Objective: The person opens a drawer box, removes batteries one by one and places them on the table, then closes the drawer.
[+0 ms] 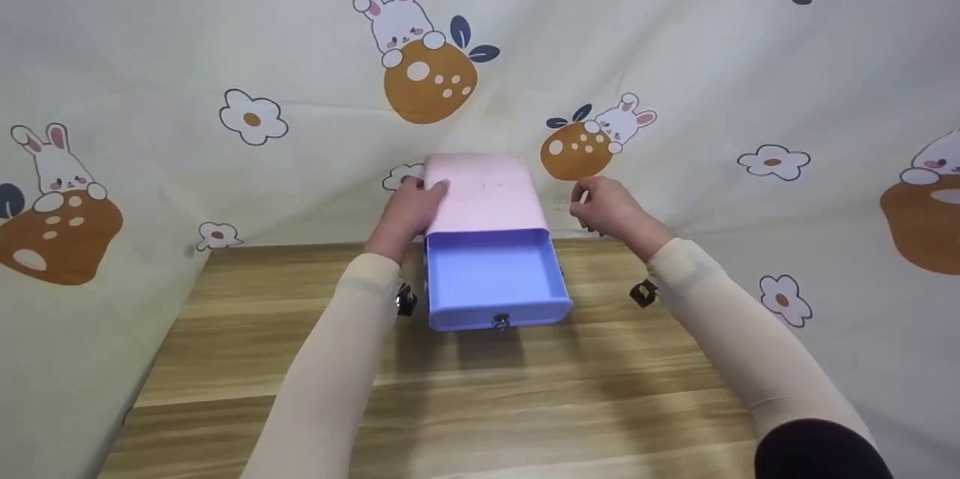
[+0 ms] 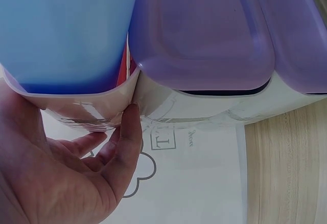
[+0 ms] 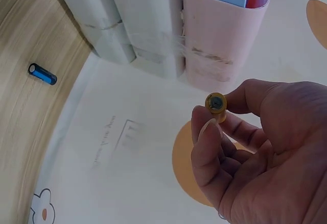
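Note:
A pink-topped drawer unit [image 1: 487,194] stands against the patterned cloth, its top blue drawer [image 1: 499,269] pulled out toward me. My left hand [image 1: 411,209] grips the unit's left side, thumb on the pink top. In the left wrist view, that hand's fingers [image 2: 130,137] lie along the side of the pink casing [image 2: 94,106]. To the right of the unit and apart from it, my right hand [image 1: 611,209] is raised. In the right wrist view it pinches a small yellow battery [image 3: 216,103], end toward the camera, between thumb and fingers.
Beneath the open drawer are closed purple drawers [image 2: 204,35] in white casings [image 3: 148,25]. A blue battery [image 3: 43,74] lies on the wooden table [image 1: 262,329] right of the unit. Patterned cloth [image 1: 315,37] hangs behind the unit.

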A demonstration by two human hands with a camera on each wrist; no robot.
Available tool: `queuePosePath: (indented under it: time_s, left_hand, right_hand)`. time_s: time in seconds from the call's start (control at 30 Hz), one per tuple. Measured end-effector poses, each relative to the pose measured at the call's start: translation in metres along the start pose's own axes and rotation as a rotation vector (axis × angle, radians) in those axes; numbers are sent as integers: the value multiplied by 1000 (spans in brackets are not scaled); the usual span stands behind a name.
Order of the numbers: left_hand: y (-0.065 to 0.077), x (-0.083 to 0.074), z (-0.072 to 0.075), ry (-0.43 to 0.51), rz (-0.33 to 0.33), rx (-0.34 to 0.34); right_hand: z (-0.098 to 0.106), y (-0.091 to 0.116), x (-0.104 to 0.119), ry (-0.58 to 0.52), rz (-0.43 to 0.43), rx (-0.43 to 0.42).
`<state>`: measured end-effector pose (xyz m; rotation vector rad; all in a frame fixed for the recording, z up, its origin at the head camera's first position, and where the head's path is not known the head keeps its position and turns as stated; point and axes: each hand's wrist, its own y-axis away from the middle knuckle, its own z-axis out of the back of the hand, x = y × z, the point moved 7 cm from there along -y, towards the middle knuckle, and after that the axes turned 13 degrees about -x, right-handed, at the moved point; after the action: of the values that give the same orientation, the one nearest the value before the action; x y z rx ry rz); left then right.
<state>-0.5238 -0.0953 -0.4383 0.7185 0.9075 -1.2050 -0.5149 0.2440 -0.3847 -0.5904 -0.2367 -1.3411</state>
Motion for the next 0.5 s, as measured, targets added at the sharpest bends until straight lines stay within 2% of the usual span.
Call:
queuePosePath:
  time_s: [0.5]
  left_hand:
    - [3,-2,2,29,5,-1]
  right_hand:
    - [-11,-4,-16,38,-33,6]
